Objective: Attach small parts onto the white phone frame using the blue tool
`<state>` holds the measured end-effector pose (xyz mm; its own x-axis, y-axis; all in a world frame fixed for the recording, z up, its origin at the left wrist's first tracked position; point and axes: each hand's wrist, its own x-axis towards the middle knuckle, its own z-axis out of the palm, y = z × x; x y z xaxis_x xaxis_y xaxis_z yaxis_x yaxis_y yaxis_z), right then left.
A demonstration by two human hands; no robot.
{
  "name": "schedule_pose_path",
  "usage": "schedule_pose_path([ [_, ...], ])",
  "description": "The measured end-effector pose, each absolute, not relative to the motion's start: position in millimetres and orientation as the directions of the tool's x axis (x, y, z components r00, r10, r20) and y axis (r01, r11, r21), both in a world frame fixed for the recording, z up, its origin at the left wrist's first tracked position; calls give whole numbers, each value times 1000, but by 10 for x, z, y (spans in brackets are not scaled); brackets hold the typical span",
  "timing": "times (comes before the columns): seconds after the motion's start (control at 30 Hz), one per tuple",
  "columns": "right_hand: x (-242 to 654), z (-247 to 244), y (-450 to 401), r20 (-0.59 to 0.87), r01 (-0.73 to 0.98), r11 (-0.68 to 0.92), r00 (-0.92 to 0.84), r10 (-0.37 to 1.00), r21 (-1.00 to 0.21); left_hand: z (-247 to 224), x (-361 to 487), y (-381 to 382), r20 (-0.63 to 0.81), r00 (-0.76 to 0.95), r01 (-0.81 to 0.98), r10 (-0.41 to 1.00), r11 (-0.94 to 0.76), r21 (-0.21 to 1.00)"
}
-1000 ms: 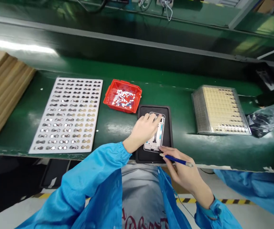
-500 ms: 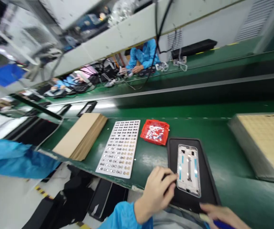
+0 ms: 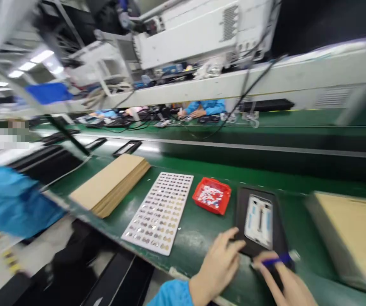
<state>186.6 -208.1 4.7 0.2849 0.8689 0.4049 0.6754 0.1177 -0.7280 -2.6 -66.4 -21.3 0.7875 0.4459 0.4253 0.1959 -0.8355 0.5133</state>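
A black tray [image 3: 243,203] lies on the green bench near its front edge, with a white phone frame [image 3: 259,220] resting in it. My left hand [image 3: 218,267] touches the tray's near left corner with its fingertips, fingers spread. My right hand [image 3: 284,280] sits at the tray's near edge and grips a blue-handled tool [image 3: 276,259] lying across the fingers. A red bin [image 3: 211,195] of small parts stands just left of the tray. The picture is blurred.
A white sheet of small metal parts [image 3: 160,211] lies left of the red bin, then a cardboard stack [image 3: 111,182]. A stack of clear trays [image 3: 351,231] stands at the right. A blue-sleeved person [image 3: 9,204] is at my left; other workers sit across the line.
My view has swung up from the bench toward the line. My left hand left the phone frame's top and came to the tray's near left corner. The right hand keeps the blue tool.
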Motion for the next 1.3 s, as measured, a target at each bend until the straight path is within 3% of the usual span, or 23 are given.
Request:
schedule_pose_path([
  [0.1, 2137, 245, -1583, 285, 507, 82, 338, 897, -858, -318, -51, -664, 409, 725, 195, 554, -735, 650],
  [0.17, 2340, 294, -1187, 234, 452, 29, 406, 883, -892, -411, -97, -648, 410, 703, 188, 581, -708, 680],
  [0.27, 2574, 256, -634, 205, 422, -41, 521, 829, -905, -516, -176, -579, 432, 706, 192, 561, -739, 646],
  [0.4, 2590, 157, -326, 215, 444, -95, 597, 773, -891, -600, -287, -396, 469, 777, 144, 419, -845, 515],
  [0.67, 2677, 504, -1650, 317, 535, -207, 723, 614, -819, -381, -299, -394, 600, 761, 66, 246, -950, 306],
  [0.83, 3480, 990, -2487, 385, 507, -521, 862, 331, -686, -308, -286, -421, 620, 755, 72, 214, -967, 245],
  [0.97, 3793, 1076, -2553, 374, 455, -682, 885, 277, -573, -399, -301, -359, 594, 785, 50, 174, -974, 220],
  [1.2, 3542, 1150, -2421, 380, 486, -717, 867, 323, -500, -255, -197, -503, 665, 683, 84, 302, -937, 340],
  [1.3, 3057, 1231, -2480, 433, 563, -543, 827, 359, -624, -73, -161, -596, 611, 668, 53, 425, -846, 531],
])
